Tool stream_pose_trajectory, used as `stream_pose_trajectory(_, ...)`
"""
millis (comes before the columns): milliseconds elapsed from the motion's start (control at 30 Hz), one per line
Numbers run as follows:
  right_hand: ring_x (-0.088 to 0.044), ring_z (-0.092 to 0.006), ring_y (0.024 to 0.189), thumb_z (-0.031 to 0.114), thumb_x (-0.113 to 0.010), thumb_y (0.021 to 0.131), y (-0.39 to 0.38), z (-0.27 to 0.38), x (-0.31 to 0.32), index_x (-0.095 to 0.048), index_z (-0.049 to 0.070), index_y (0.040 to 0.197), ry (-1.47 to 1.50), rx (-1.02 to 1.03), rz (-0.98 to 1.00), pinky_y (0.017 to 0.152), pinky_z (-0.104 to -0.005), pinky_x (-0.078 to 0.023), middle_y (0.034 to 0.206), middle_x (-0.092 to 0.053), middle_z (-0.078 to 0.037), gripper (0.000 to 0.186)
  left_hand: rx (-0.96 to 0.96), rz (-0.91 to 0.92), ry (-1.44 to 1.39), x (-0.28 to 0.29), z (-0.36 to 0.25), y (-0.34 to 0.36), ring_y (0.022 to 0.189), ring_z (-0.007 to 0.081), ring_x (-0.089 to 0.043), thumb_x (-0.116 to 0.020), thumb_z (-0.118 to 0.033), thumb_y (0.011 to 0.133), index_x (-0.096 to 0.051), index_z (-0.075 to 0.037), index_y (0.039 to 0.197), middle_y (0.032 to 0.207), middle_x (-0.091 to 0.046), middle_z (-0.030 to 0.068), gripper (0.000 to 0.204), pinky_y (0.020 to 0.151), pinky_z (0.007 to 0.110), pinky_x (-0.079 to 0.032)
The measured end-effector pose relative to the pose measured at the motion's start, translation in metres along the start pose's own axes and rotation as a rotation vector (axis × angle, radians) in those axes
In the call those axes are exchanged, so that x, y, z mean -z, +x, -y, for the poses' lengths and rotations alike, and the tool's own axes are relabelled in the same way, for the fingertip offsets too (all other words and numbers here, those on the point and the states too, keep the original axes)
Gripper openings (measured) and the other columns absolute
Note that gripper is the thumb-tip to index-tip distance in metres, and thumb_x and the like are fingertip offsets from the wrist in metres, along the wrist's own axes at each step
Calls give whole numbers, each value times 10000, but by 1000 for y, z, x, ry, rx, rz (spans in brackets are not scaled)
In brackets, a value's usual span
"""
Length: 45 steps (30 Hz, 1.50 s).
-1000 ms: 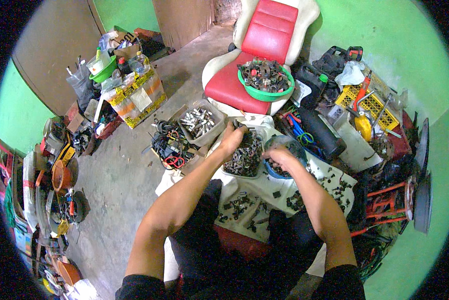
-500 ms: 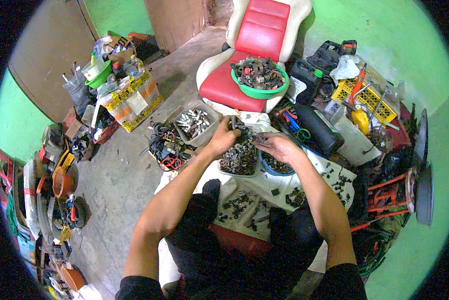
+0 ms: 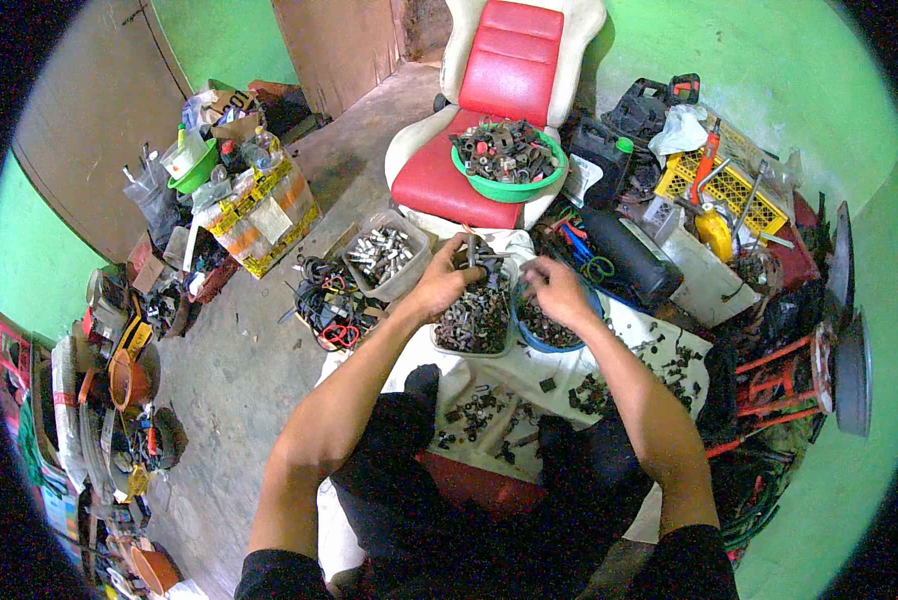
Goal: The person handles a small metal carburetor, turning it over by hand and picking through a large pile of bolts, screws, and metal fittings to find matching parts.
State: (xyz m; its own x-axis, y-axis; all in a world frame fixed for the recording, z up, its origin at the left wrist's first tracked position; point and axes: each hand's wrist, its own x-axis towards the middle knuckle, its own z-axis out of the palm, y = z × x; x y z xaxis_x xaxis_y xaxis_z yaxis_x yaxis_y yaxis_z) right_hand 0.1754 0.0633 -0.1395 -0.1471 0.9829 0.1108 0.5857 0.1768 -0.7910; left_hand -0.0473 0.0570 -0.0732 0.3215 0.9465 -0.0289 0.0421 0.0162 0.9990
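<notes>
My left hand [image 3: 447, 270] grips dark parts I cannot make out, at the back of a clear square tub [image 3: 474, 320] heaped with small dark hardware. My right hand [image 3: 556, 290] is over a blue bowl [image 3: 559, 343] of similar small parts, fingers loosely bent and apart. A white cloth [image 3: 604, 340] under both containers carries scattered small dark bits. A clear container [image 3: 381, 256] of silvery cylindrical parts stands left of my left hand, beside tangled black and red cables [image 3: 337, 310].
A red and white car seat [image 3: 487, 60] behind holds a green basin [image 3: 508, 187] of metal parts. Crowded right: a yellow crate [image 3: 754, 205], black canister [image 3: 637, 260], red metal frame [image 3: 769, 385]. Left: a taped box [image 3: 259, 220], piled tools and orange pots [image 3: 129, 380] along the wall.
My right hand went from the blue bowl up toward my left hand, then back right over the bowl, fingers now apart. My left hand stayed near the square tub. The view shifted slightly.
</notes>
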Motion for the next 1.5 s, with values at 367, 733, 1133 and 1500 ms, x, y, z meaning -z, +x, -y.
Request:
stream_pose_trajectory(367, -602, -329, 944, 230, -719, 776, -42, 100, 41, -613, 39, 1002, -42, 308, -183, 827, -390, -469, 997, -608, -143, 315, -158, 156, 223, -11, 13, 7, 1012, 178, -554, -668, -55, 710, -508, 5, 1222, 1105, -590, 122, 541, 920, 311, -424)
stream_pose_trajectory(733, -602, -354, 794, 128, -641, 820, -46, 80, 62, -614, 20, 897, -132, 392, -343, 699, -428, -477, 861, -603, -149, 136, -204, 227, 277, -54, -21, 0, 1030, 169, -544, -835, -166, 652, -528, -34, 1190, 1085, -605, 77, 634, 931, 325, -425)
stream_pose_trajectory(1133, -608, -259, 772, 173, -569, 886, -47, 66, 66, -596, 6, 940, 273, 80, -422, 724, -342, -466, 831, -625, -141, 178, -95, 250, 77, -66, -34, -6, 966, 143, -556, -818, -110, 671, -530, -43, 1176, 1030, -609, 47, 585, 901, 320, -438)
stream_pose_trajectory(1500, -512, -134, 725, 270, -503, 919, -52, 58, 85, -547, 47, 972, 726, -148, -201, 669, -300, -440, 790, -528, -37, 233, -122, 195, 161, -68, -36, -8, 1008, 176, -557, -789, -2, 653, -470, -31, 1184, 1070, -583, 74, 620, 933, 331, -442)
